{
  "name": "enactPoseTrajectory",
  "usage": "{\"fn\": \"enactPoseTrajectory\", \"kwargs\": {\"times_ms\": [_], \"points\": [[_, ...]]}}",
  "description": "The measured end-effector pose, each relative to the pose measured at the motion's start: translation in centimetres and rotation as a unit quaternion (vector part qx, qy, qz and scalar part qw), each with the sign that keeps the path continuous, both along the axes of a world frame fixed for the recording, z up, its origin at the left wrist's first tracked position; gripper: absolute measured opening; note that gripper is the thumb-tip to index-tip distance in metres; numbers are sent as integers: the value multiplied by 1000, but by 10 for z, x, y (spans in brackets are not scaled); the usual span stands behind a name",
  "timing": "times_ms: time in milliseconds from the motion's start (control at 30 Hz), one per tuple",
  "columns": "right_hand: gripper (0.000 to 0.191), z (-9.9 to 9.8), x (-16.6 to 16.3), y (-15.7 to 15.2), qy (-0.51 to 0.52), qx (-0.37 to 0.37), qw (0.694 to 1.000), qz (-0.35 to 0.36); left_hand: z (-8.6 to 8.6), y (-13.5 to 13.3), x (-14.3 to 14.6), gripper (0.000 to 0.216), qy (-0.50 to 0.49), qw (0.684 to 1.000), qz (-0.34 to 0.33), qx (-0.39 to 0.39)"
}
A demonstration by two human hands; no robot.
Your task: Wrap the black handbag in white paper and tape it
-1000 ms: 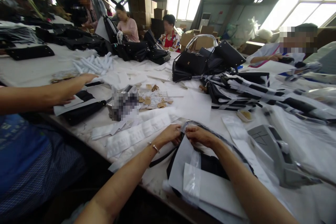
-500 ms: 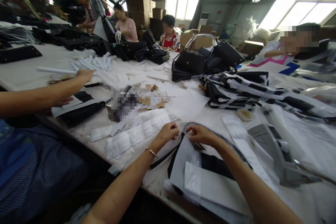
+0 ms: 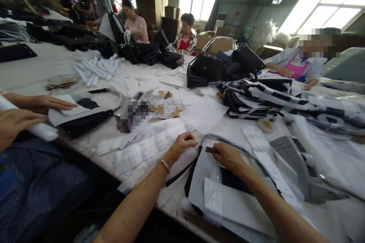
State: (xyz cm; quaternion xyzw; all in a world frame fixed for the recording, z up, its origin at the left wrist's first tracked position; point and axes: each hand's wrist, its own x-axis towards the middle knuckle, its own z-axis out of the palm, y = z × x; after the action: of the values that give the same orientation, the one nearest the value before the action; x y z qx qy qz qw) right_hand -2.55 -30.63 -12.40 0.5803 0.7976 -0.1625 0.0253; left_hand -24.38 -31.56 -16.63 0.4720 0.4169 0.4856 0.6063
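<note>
A black handbag lies before me at the table edge, partly covered with white paper sheets and clear plastic. Its wrapped handle arches behind my right hand. My right hand is closed on a small brown tag above the bag's upper part. To the left of the tag, my left hand is pinched; whatever its fingertips hold is too small to make out. A black strap runs from the bag beneath my left wrist.
Tags with strings lie ahead; a grey tape dispenser stands right. Black handbags are heaped behind. At left, a co-worker's hands rest near another bag and a white roll. Other people sit across the table.
My hands have moved slightly apart, and the brown tag now shows in my right fingers. The co-worker at left has drawn an arm back, bringing a white roll to the table edge.
</note>
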Motion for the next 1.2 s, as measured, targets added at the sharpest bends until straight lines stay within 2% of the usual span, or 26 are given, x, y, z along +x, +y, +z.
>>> {"fn": "enactPoseTrajectory", "kwargs": {"times_ms": [100,167,233,300,367,400,500,633,767,800,900,967,1033,1200], "points": [[7,2,13,0,53,-3,997,-49,3,0,3,17,-16,999,-23,-20],[8,3,16,0,178,-40,978,-100,3,1,5,16,-17,999,-28,-33],[20,3,11,-1,329,-102,928,-142,1,3,8,18,-15,999,-24,-44],[35,2,0,0,435,-159,873,-155,-2,5,11,21,-14,998,-12,-54],[44,2,-15,1,495,-189,834,-151,-6,7,12,24,-12,998,2,-64],[46,1,-22,3,506,-192,828,-146,-7,8,12,26,-11,997,9,-70],[46,-2,-38,9,478,-181,851,-122,-10,10,11,29,-12,996,28,-85],[29,-9,-46,18,414,-168,888,-111,-8,10,9,32,-7,996,36,-82],[7,-15,-52,23,378,-145,905,-134,-3,7,13,22,17,998,47,-39],[8,-16,-53,24,377,-141,905,-142,-1,6,14,17,27,998,49,-18],[23,-21,-56,27,393,-144,893,-164,3,1,16,9,94,990,47,89],[19,-24,-55,27,418,-161,876,-176,2,-2,16,17,128,982,22,136],[16,-27,-52,27,454,-178,852,-190,1,-4,14,28,121,987,3,107],[29,-28,-45,25,532,-206,792,-218,-4,-3,7,53,65,996,48,-33]]}}
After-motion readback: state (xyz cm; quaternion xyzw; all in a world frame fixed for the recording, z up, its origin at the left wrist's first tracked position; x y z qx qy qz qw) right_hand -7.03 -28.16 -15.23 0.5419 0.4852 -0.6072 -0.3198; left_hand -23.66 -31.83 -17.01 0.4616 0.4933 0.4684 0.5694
